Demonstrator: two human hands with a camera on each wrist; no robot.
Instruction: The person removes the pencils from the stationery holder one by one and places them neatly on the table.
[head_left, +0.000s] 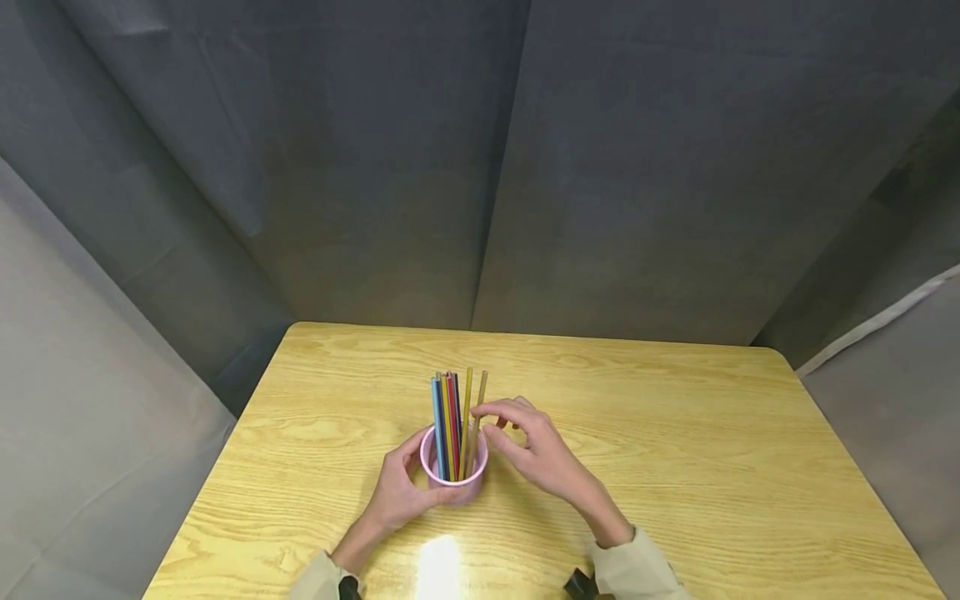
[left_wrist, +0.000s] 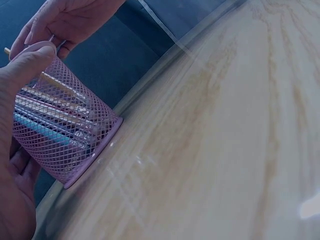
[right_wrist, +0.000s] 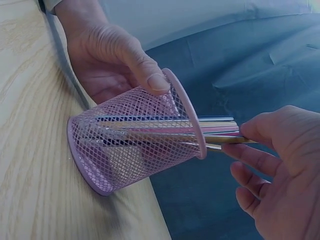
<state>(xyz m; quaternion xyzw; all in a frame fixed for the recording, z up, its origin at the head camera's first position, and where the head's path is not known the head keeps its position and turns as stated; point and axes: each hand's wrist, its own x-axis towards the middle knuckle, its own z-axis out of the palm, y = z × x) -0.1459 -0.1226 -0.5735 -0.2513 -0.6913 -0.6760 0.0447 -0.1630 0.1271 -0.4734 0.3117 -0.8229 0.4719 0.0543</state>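
A pink mesh pencil cup (head_left: 470, 493) stands on the table, and my left hand (head_left: 396, 493) grips it round its side, thumb near the rim. Several coloured pencils (head_left: 437, 417), light blue, dark blue, red and yellow among them, lean upright inside it. On the cup's right side, my right hand (head_left: 546, 457) pinches a gold-brown pencil (right_wrist: 217, 139) between thumb and index finger, just above the rim. That pencil's lower end is still within the cup. In the right wrist view the other fingers (right_wrist: 247, 175) are loosely bent. The left wrist view shows the mesh wall (left_wrist: 75, 125) close up.
The wood-grain table (head_left: 675, 433) stretches out on both sides of the cup. Dark grey curtains (head_left: 375, 167) hang behind its far edge, with lighter cloth at the left and right. A black object (head_left: 579, 585) sits by the right sleeve.
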